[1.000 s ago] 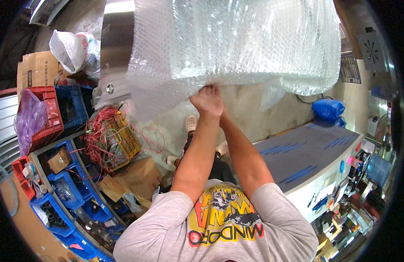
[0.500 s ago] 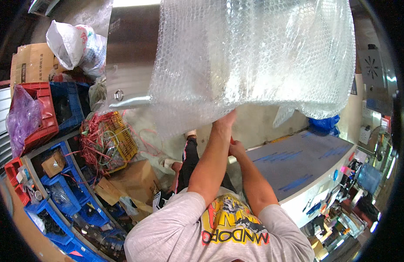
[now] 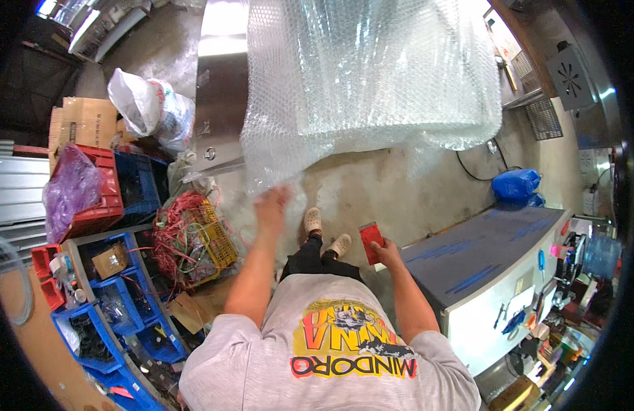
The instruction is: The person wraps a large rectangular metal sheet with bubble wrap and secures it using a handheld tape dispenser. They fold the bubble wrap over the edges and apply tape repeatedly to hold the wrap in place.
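A wide sheet of clear bubble wrap (image 3: 372, 75) drapes over a shiny metal panel (image 3: 221, 113), whose bare left side has a small round fitting. My left hand (image 3: 272, 203) is just under the wrap's lower left corner. Motion smears its fingers, so I cannot tell whether it grips the film. Lower and to the right, my right hand (image 3: 387, 252) is closed around a flat red tool (image 3: 369, 244) with a dark strip along its upper edge. This tool is apart from the wrap.
At right stands a bench (image 3: 468, 257) with a blue-streaked grey top. A blue bag (image 3: 516, 183) lies behind it. Leftward are a yellow basket (image 3: 217, 240) of red strapping, a red crate (image 3: 106, 185), a white sack (image 3: 152, 113) and blue bins (image 3: 91, 349).
My left hand has moved left along the wrap's lower edge. My right hand has drawn away to the right, bringing the red tool into full view. The view has shifted too.
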Action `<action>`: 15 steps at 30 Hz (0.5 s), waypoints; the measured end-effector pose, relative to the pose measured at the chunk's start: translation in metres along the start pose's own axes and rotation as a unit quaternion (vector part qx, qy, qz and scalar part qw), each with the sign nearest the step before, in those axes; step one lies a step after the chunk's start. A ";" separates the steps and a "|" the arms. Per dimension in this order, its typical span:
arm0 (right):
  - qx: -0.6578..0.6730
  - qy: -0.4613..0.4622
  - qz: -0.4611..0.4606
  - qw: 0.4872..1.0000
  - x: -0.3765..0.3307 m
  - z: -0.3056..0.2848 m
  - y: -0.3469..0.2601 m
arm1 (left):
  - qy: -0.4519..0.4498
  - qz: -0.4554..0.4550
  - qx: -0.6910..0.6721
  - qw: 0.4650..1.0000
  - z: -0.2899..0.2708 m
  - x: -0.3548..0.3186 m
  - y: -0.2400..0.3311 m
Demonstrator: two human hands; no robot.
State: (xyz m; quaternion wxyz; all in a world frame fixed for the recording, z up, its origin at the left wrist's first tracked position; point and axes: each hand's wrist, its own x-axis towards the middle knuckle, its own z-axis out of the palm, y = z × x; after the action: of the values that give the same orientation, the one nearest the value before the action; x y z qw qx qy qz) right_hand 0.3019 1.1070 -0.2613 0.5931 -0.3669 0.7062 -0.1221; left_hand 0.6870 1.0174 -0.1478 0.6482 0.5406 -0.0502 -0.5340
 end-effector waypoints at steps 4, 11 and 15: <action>0.096 -0.025 -0.033 0.995 -0.004 -0.003 0.006 | -0.015 0.187 0.166 0.968 0.010 0.067 0.104; 0.104 -0.005 -0.028 0.994 -0.027 -0.024 0.012 | 0.083 0.229 0.147 0.959 0.037 0.065 0.100; 0.150 0.008 -0.014 0.989 -0.041 -0.036 0.030 | -0.046 0.191 0.035 0.980 0.039 0.054 0.114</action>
State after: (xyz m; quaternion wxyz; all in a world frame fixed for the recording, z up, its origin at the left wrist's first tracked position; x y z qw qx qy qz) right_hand 0.2579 1.1455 -0.2397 0.6341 -0.2825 0.6794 -0.2377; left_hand 0.7574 0.9346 -0.0736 0.7157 0.5185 -0.2005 -0.4227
